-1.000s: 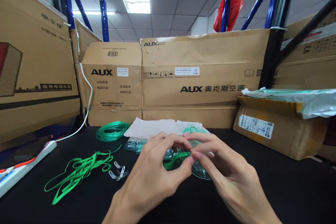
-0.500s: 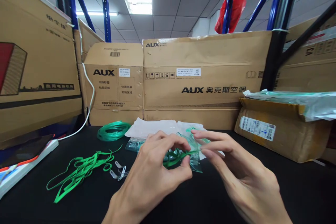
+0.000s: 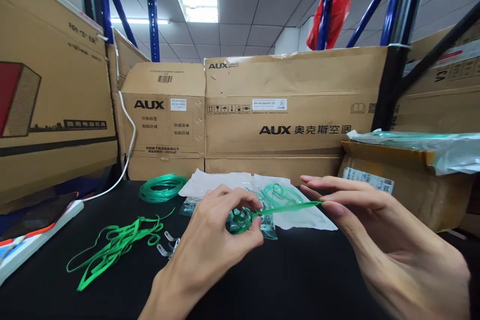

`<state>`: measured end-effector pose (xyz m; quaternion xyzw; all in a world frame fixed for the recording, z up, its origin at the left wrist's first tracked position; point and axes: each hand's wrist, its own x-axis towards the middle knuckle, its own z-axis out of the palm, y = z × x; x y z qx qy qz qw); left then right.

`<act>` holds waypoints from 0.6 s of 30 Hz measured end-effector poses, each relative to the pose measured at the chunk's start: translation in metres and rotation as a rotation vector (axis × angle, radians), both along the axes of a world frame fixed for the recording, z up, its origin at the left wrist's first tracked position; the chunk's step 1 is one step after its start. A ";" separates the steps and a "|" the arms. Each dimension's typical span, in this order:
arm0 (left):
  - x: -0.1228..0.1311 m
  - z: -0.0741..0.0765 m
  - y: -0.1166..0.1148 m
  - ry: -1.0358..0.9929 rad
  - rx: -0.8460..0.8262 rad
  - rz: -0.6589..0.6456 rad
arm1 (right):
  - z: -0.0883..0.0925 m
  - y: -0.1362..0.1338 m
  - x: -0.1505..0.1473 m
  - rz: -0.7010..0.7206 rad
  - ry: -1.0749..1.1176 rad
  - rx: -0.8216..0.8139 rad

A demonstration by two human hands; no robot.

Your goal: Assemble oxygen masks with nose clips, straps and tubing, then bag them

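green strap (image 3: 288, 206) looks half on: left hand (image 3: 213, 240) pinches the mask (image 3: 243, 220), right hand (image 3: 378, 230) pinches its free end taut, not hooked yet

A black counter (image 3: 300, 280) carries a coil of green tubing (image 3: 162, 187) near its far edge, with loose green bands (image 3: 114, 247) and small metal clips (image 3: 167, 246) toward its left edge. Cardboard boxes (image 3: 285, 110) stand behind.

Your black table (image 3: 300, 280) carries a white power strip (image 3: 33, 235) at far left, a loose heap of green straps (image 3: 112, 250) with metal clips (image 3: 167, 246) just beside, then green tubing (image 3: 162, 187), white bags (image 3: 240, 182) and a cardboard box (image 3: 397, 195) at right.
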<state>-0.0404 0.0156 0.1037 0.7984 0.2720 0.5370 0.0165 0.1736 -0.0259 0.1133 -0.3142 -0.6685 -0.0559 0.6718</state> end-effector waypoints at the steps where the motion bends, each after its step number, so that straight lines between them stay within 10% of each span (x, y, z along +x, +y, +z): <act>1: 0.000 0.000 0.000 -0.002 0.000 -0.001 | 0.000 -0.001 0.000 0.004 0.000 0.007; 7: -0.002 -0.001 0.004 0.013 -0.051 -0.039 | 0.003 -0.006 0.003 0.097 0.077 -0.035; 18: 0.005 -0.005 0.000 0.061 -0.106 -0.131 | -0.013 0.025 -0.023 0.348 0.163 -0.729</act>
